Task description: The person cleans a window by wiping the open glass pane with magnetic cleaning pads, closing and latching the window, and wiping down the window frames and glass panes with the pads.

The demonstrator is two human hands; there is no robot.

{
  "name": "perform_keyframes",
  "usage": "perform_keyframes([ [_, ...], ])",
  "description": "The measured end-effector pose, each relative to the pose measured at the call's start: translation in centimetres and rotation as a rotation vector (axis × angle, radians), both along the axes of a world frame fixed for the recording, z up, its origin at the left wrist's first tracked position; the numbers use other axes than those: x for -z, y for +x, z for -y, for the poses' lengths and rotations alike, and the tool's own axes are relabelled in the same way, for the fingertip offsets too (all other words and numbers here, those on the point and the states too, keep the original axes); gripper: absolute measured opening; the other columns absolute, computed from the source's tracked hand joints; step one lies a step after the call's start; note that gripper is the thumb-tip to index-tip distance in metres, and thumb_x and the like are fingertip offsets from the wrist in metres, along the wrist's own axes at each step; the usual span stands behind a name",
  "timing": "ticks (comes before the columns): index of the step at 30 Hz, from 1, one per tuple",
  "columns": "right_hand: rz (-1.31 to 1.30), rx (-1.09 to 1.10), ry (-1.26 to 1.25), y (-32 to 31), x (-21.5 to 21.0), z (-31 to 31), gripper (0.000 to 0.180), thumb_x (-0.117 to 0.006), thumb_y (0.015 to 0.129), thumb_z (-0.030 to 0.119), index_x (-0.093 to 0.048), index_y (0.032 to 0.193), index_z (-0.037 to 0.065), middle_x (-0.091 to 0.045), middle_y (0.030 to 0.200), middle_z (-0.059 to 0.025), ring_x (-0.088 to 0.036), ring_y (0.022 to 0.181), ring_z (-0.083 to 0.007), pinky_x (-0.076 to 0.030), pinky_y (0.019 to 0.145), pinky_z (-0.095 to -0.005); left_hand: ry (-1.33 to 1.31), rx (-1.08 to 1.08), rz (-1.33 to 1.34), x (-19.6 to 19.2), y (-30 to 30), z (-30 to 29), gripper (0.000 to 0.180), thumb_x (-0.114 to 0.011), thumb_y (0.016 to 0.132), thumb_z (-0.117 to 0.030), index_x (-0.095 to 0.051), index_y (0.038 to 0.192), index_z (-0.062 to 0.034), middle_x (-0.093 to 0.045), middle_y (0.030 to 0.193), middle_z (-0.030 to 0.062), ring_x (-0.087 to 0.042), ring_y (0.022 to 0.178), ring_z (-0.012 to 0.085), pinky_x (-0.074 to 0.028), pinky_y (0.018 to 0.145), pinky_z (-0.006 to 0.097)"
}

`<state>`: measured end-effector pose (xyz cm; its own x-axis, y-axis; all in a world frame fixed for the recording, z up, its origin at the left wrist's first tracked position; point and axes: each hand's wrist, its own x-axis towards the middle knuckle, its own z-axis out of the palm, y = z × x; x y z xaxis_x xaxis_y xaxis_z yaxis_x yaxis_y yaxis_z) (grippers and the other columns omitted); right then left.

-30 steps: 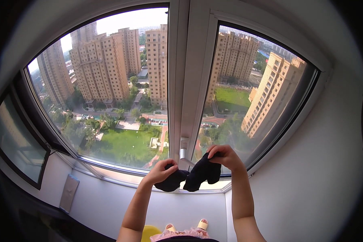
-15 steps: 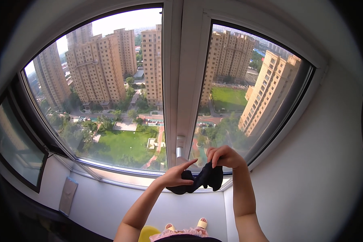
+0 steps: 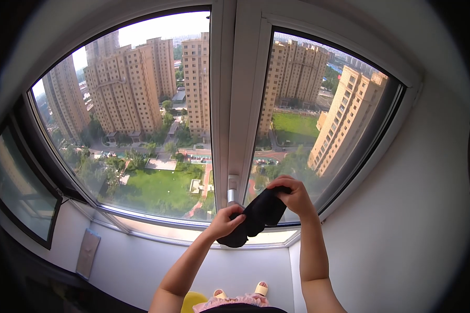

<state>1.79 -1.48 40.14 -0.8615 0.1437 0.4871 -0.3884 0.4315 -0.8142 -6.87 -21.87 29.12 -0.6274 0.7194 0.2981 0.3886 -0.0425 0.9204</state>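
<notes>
A soft black cloth item [image 3: 265, 209], perhaps a sock or a pair of them, is stretched on a slant between my two hands, in front of the window. My left hand [image 3: 226, 223] is closed on its lower left part, and a dark rounded end hangs beneath those fingers. Higher up, my right hand [image 3: 293, 195] pinches the upper right edge, thumb in front. Folds hide the exact shape of the cloth.
Behind my hands stands a tall window with a light frame post [image 3: 227, 104] and a handle [image 3: 232, 194]. An open dark-framed sash [image 3: 23, 182] is at the left. A yellow round object [image 3: 193, 301] sits by my feet. A white wall [image 3: 391, 224] rises at the right.
The left hand's fingers, spread before, have closed on the cloth. My right hand has risen slightly, and the bunched cloth is now pulled out wider between both hands.
</notes>
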Motion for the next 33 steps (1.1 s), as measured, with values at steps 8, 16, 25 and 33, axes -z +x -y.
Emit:
perform_keyframes([
  [8,-0.027,0.106,-0.119,-2.5,6.9,2.6,0.029,-0.060,0.083,0.008,-0.056,0.112,0.003,-0.060,0.100,-0.0107,-0.058,0.096,-0.0233,-0.045,0.086,-0.0329,0.323,-0.076,0.248,-4.7,1.6,-1.1,0.015,-0.060,0.088,-0.014,-0.057,0.097,-0.0029,-0.057,0.086,0.0008,-0.052,0.082,0.0092,-0.042,0.073,0.022],
  [16,0.090,-0.119,-0.948,-3.9,2.0,3.2,0.033,-0.054,0.086,0.002,-0.053,0.118,0.004,-0.059,0.106,-0.0062,-0.057,0.098,-0.0148,-0.047,0.084,-0.0265,0.319,-0.193,-0.350,-9.7,1.7,-0.7,0.020,-0.061,0.084,-0.008,-0.064,0.104,-0.0044,-0.060,0.109,0.0128,-0.059,0.099,0.0245,-0.045,0.085,0.031],
  [25,-0.947,0.366,-0.011,-11.4,-20.4,5.0,0.043,-0.050,0.088,0.004,-0.042,0.130,0.004,-0.047,0.129,-0.0187,-0.050,0.115,-0.0274,-0.043,0.092,-0.0327,0.752,-0.474,0.335,-9.0,-2.4,1.6,0.018,-0.056,0.090,-0.013,-0.065,0.094,0.0013,-0.062,0.084,0.0026,-0.055,0.076,0.0085,-0.044,0.071,0.020],
  [33,-1.113,1.153,0.601,-17.0,-28.9,5.2,0.044,-0.056,0.084,0.013,-0.046,0.126,0.006,-0.039,0.137,-0.0142,-0.045,0.117,-0.0334,-0.035,0.096,-0.0525,0.840,-0.520,0.357,-8.4,-3.3,2.8,0.018,-0.054,0.089,-0.012,-0.065,0.091,0.0013,-0.061,0.085,0.0037,-0.054,0.078,0.0104,-0.043,0.073,0.022],
])
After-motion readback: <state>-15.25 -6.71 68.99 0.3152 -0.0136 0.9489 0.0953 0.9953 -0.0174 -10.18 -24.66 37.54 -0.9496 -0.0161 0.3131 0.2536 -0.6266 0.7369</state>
